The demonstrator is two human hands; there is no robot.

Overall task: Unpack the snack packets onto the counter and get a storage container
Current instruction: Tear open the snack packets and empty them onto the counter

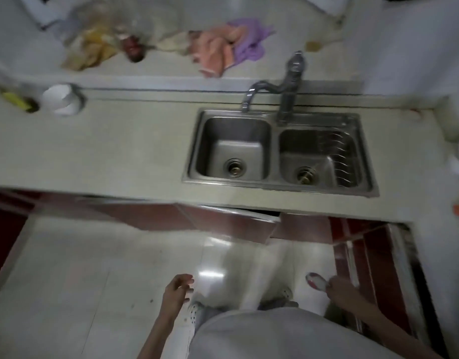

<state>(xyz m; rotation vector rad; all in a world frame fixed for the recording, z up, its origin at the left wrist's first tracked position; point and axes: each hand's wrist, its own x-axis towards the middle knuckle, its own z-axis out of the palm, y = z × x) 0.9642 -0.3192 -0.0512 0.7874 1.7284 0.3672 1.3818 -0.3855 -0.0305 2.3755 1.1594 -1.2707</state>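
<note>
My left hand (176, 291) hangs low over the floor with its fingers spread and nothing in it. My right hand (342, 291) is at the lower right, fingers curled against a small white and red item (314, 280) that is too blurred to name. Between my hands is a pale blurred shape (236, 268); I cannot tell whether it is a bag or floor glare. The counter (106, 151) runs across the middle. On the back ledge lies a clear plastic bag (93, 40) with yellowish contents. No storage container shows.
A steel double sink (275, 183) with a faucet (288, 81) is set into the counter's right half. Pink and purple cloths (228, 45) lie on the ledge. A white cup (62, 99) stands at the left. A red cabinet door (373, 268) hangs open beside my right hand.
</note>
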